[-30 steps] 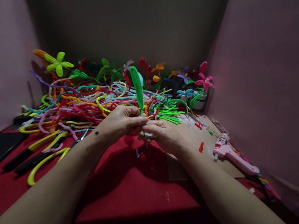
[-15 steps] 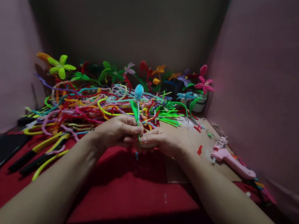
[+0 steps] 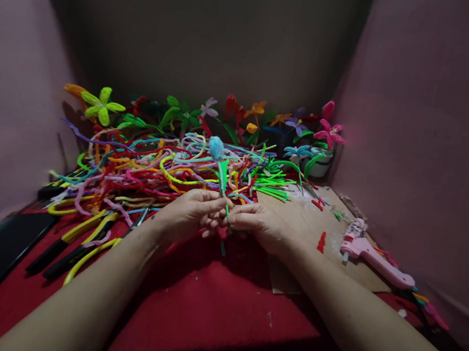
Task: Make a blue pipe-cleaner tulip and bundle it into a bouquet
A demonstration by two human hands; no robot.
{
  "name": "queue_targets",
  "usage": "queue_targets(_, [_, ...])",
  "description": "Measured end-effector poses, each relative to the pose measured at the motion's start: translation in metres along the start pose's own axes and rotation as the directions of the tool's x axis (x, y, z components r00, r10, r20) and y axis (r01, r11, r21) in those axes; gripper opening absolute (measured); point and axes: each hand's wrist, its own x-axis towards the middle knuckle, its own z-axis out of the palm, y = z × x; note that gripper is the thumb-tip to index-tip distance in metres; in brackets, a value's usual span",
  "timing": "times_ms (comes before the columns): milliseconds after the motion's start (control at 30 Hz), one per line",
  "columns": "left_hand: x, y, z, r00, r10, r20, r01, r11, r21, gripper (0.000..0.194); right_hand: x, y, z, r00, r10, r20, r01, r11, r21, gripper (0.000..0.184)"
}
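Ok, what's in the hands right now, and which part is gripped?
The left hand and right hand pinch the blue-headed flower by its green stem, below the leaf.

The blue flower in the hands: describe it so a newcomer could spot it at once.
Find the heap of fuzzy stems on the red cloth, then the left hand and right hand close together in front. They hold the blue flower by its green stem. Unlike the spread-petalled blue bloom behind, its head is one rounded bud.

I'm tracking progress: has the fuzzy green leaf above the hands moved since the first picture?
Yes: the leaf appears lower, against the yellow-green fuzzy flower back left.
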Motion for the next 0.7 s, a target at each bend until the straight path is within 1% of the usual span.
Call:
queue_targets(67, [0.001,-0.001,0.004,0.997,0.035,-0.065,-0.03,0.997,0.067,0.024,0.0,-0.001,0.001,0.999,0.002,-0.04,-0.003,0.999,-0.037,0.014])
queue_targets(167, [0.002,0.0,0.008,0.986,0.067,-0.153,-0.035,0.979,0.202,0.026,-0.001,-0.006,0.004,0.997,0.038,-0.068,-0.044,0.995,-0.09,0.017])
queue_targets(333, [-0.001,0.01,0.015,0.966,0.036,-0.256,0.047,0.95,0.31,0.021,-0.002,-0.014,0.002,0.994,0.079,-0.073,-0.094,0.969,-0.231,0.024])
queue_targets(400, [-0.003,0.013,0.017,0.965,0.018,-0.26,0.07,0.944,0.324,0.019,-0.002,-0.016,0.0,0.993,0.101,-0.064,-0.115,0.95,-0.291,0.024])
queue_targets(467, [-0.005,0.013,0.018,0.973,-0.011,-0.23,0.085,0.946,0.312,0.017,-0.002,-0.016,-0.002,0.992,0.116,-0.048,-0.126,0.929,-0.349,0.023])
queue_targets(533, [-0.005,0.012,0.016,0.978,-0.065,-0.2,0.12,0.952,0.28,0.016,-0.002,-0.014,-0.003,0.993,0.109,-0.039,-0.115,0.9,-0.421,0.023])
queue_targets(600, [-0.003,0.009,0.012,0.974,-0.126,-0.189,0.172,0.953,0.25,0.016,0.0,-0.011,-0.005,0.995,0.08,-0.061,-0.1,0.844,-0.526,0.025])
queue_targets(700, [0.001,0.003,0.005,0.96,-0.184,-0.213,0.231,0.946,0.226,0.019,0.001,-0.008,-0.006,0.992,0.036,-0.123,-0.11,0.734,-0.67,0.032])
